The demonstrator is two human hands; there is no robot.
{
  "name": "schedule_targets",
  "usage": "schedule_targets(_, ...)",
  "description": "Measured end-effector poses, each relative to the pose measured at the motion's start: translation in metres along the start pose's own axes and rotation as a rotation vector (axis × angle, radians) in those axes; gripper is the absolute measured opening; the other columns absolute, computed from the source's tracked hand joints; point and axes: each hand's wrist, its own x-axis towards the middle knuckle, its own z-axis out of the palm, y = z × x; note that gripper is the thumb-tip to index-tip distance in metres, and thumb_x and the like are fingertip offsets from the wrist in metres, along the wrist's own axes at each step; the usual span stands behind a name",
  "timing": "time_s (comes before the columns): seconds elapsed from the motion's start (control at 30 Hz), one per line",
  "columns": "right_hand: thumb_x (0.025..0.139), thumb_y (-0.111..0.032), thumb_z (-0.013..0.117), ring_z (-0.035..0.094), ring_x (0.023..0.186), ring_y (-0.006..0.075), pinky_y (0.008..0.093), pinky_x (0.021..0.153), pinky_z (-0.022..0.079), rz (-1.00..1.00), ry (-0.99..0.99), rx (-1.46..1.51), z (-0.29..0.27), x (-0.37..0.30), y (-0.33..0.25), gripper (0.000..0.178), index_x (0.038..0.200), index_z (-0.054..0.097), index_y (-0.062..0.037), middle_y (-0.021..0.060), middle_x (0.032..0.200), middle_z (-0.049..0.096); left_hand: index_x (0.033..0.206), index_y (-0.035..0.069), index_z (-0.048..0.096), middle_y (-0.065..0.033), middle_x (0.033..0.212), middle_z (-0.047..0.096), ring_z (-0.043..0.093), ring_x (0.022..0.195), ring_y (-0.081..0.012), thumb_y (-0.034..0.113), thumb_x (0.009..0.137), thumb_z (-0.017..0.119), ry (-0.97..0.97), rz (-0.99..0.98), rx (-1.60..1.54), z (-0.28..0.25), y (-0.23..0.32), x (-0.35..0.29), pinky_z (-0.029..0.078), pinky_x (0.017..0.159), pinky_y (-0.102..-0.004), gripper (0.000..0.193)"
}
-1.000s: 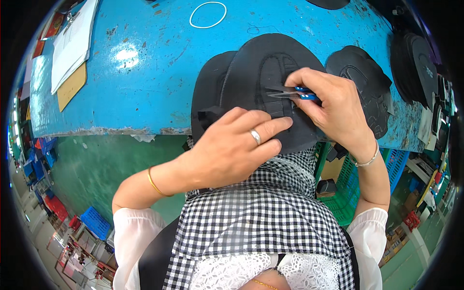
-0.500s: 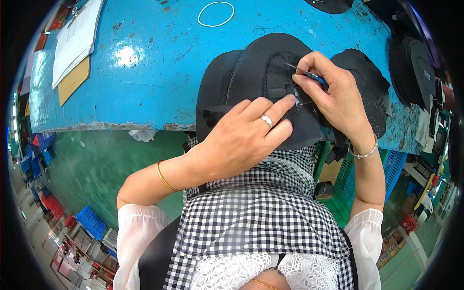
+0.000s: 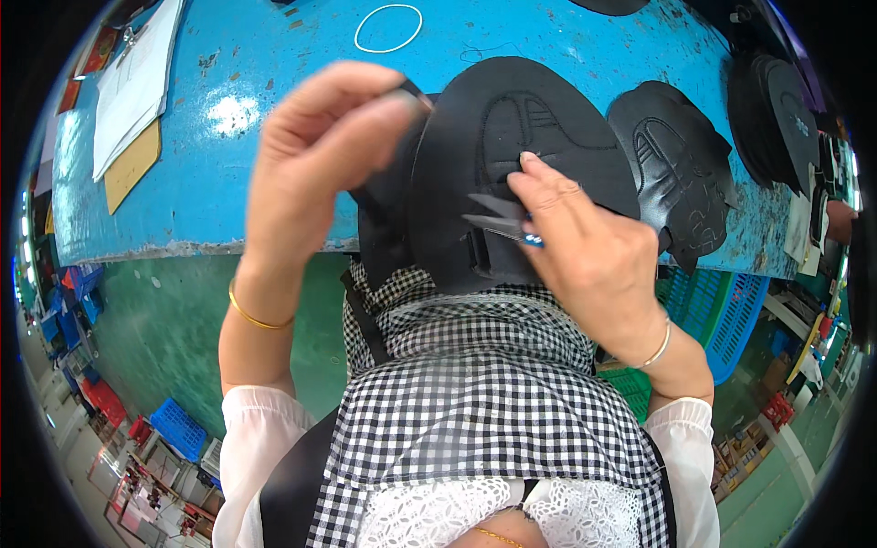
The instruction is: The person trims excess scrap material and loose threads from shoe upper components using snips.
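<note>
A large rounded black leather-like panel with stitched curved lines lies at the table's front edge, over my lap. Against it my right hand holds small metal snips with a blue part, their blades spread and pointing left; its index fingertip presses on the panel. My left hand is raised at the panel's left side, blurred, thumb and fingers pinched together. A small dark bit shows at its fingertips, too smeared to name. Another black piece lies partly hidden under the panel and behind my left hand.
More stitched black panels lie to the right on the blue table, with a stack of black pieces beyond. A white ring lies at the back, clipped papers at the left. Plastic baskets stand below right.
My left hand has lifted off the panel and moved up and left. My right hand has come down and left, its snips now pointing left. The panel has turned and shifted.
</note>
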Motion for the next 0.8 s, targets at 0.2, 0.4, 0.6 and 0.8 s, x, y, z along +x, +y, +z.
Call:
schedule_targets(0.2,0.069,-0.017,0.081,0.067,0.059,0.0130,0.0251,0.051,0.052,0.039,-0.097,-0.326,0.009,0.008,-0.024,0.042,0.105,0.064,-0.0050,0.0151,0.111,0.072,0.116,-0.001,0.060,0.0002,0.073,0.057,0.029,0.050,-0.0005,0.015,0.103,0.052,0.028,0.131,0.138,-0.014,0.028,0.013,0.020,0.045,-0.0174,0.022)
schedule_targets(0.4,0.081,-0.011,0.069,0.067,0.057,0.0221,0.0299,0.049,0.050,0.094,0.038,0.067,-0.008,0.025,0.009,0.015,0.092,0.060,-0.0047,0.0084,0.085,0.073,0.113,0.001,0.059,-0.0017,0.076,0.064,0.037,0.052,0.0008,0.012,0.100,0.056,0.009,0.105,0.275,-0.031,0.041,0.012,0.023,0.045,-0.0155,0.017)
schedule_targets(0.6,0.095,-0.014,0.066,0.066,0.101,0.0113,0.0270,0.093,0.052,0.770,0.812,1.015,-0.059,-0.050,0.085,0.027,0.116,0.064,0.0023,0.0028,0.106,0.068,0.087,0.001,0.070,0.0007,0.077,0.066,0.050,0.060,-0.0003,0.009,0.089,0.072,-0.418,0.169,0.513,0.008,0.040,0.035,0.035,0.051,-0.0184,0.008)
schedule_targets(0.8,0.104,-0.025,0.055,0.049,0.060,0.0033,0.0167,0.054,0.040,1.084,0.576,0.816,-0.072,-0.108,0.143,0.030,0.122,0.058,-0.0006,0.0060,0.103,0.065,0.087,0.003,0.075,-0.0018,0.077,0.070,0.059,0.065,-0.0078,0.011,0.082,0.076,-0.745,-0.007,0.706,0.037,0.021,0.062,0.049,0.062,-0.0215,0.010)
